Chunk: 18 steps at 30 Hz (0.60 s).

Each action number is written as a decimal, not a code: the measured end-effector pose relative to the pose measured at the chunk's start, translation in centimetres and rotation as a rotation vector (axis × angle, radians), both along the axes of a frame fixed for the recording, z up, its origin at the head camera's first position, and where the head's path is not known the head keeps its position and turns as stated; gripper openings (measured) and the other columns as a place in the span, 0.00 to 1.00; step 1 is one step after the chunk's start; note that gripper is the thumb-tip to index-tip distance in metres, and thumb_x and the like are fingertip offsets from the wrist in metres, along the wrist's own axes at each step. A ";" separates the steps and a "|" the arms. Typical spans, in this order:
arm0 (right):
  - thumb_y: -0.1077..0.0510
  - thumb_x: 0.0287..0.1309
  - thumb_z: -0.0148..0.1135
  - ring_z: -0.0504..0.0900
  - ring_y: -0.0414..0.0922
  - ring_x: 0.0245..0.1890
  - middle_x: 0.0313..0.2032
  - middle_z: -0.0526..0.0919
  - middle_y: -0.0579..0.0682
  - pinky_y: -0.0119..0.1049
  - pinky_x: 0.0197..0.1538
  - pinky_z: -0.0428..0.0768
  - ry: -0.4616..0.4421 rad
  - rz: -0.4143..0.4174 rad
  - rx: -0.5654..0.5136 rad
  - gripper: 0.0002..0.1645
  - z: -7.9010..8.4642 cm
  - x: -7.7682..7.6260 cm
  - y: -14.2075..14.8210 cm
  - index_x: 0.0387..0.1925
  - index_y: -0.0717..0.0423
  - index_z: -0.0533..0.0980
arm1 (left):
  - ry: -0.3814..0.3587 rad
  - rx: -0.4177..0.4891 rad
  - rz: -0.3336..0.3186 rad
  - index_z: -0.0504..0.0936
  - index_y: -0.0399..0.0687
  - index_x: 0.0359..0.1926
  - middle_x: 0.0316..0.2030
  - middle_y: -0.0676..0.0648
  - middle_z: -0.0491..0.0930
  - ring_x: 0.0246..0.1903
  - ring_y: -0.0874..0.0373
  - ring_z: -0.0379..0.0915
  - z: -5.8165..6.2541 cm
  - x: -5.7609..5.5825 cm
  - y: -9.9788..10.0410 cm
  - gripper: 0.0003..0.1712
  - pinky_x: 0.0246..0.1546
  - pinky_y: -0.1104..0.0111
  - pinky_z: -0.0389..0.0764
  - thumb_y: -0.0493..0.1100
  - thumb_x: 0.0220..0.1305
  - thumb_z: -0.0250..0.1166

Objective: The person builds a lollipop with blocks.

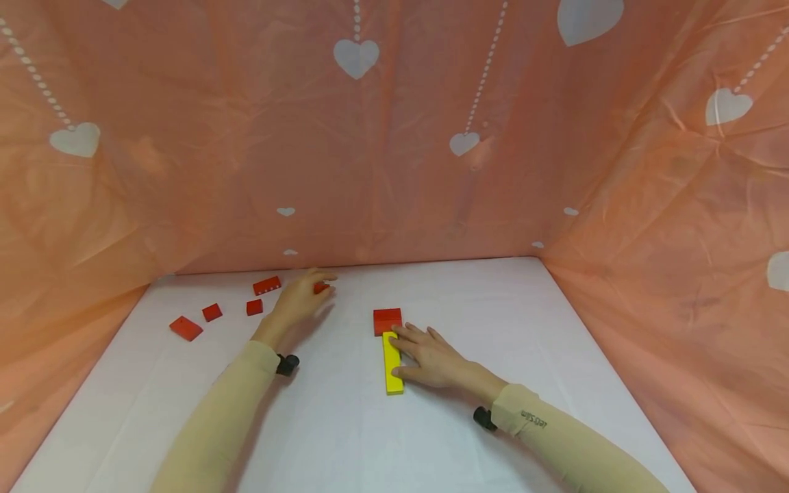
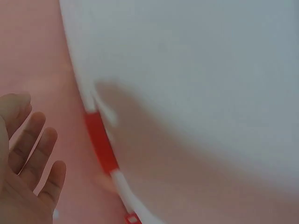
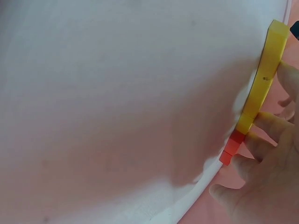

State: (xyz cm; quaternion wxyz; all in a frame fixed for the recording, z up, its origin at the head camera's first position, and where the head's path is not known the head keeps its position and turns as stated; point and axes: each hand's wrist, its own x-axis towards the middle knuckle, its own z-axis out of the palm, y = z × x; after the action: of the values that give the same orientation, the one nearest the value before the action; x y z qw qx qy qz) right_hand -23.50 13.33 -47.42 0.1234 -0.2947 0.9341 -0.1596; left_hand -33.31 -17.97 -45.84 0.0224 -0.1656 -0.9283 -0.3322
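My left hand [image 1: 302, 296] reaches over a red block [image 1: 321, 287] near the back of the table, its fingers spread around the block. In the left wrist view, the loosely bent fingers [image 2: 39, 149] show beside a red block [image 2: 101, 142], with a gap between them. My right hand [image 1: 430, 357] lies along a long yellow block [image 1: 392, 373], with thumb and fingertips touching its right side and top. Two red blocks [image 1: 387, 320] stand together against the yellow block's far end. In the right wrist view, the fingers run straight along the yellow block [image 3: 264, 77].
Left of my left hand lie a red block with white dots [image 1: 267, 285], two small red blocks [image 1: 255, 307] and a flat red piece [image 1: 185, 329]. A white cloth [image 1: 493, 308] covers the table. Pink curtains [image 1: 394, 171] hang at the back and both sides.
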 end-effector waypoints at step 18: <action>0.36 0.71 0.60 0.50 0.52 0.82 0.81 0.57 0.49 0.64 0.79 0.48 0.015 0.015 0.008 0.42 0.2 0.1 0.2 0.78 0.50 0.65 | -0.054 -0.163 0.029 0.79 0.38 0.66 0.70 0.32 0.68 0.65 0.33 0.68 -1.0 -0.8 -3.4 0.26 0.64 0.38 0.74 0.45 0.73 0.66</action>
State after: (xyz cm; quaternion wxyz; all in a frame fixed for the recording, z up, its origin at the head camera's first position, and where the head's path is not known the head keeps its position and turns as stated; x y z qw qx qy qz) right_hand -23.38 13.49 -47.25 0.1189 -0.3023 0.9334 -0.1526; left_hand -34.14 -21.37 -46.80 -0.0113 -0.1445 -0.9548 -0.2597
